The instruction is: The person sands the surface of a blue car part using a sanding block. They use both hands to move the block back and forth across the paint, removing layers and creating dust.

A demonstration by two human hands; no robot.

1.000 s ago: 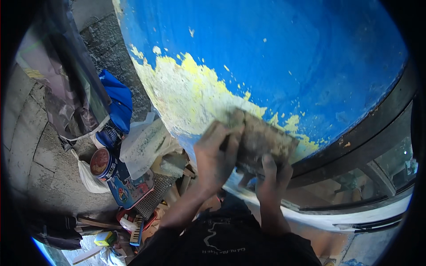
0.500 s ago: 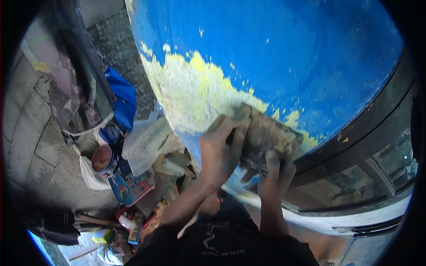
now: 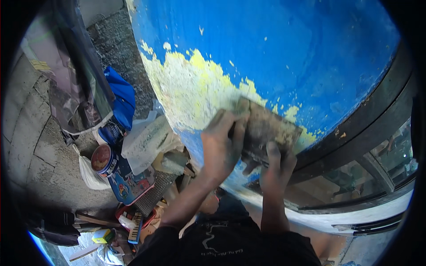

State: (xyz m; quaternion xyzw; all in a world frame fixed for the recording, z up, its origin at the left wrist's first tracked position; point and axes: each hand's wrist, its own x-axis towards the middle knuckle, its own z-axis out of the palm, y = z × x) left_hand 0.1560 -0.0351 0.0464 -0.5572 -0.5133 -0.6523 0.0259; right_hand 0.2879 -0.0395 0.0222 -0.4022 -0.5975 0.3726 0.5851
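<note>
Both my hands hold a flat, rectangular scraper (image 3: 273, 126), stained brown and grey, against a blue painted wall (image 3: 275, 48). My left hand (image 3: 222, 137) grips its left end, fingers curled over the upper left corner. Along the lower edge, my right hand (image 3: 277, 166) is closed on it, thumb on the near face and other fingers behind. Left of the scraper and above it, the blue paint is gone in a ragged white and yellow patch (image 3: 191, 88). Smaller yellow spots show beyond its right end. The scraper's working edge cannot be made out.
A dark-framed glass window (image 3: 350, 181) borders the wall at right. On the left ground stand an open round tub (image 3: 102, 158), a blue printed board (image 3: 128, 184) and a pale sack (image 3: 148, 142). A dark plastic sheet (image 3: 80, 84) hangs at far left.
The scraper and both hands have shifted slightly upward on the wall. Just above the scraper's upper left corner, more yellow shows where blue paint was.
</note>
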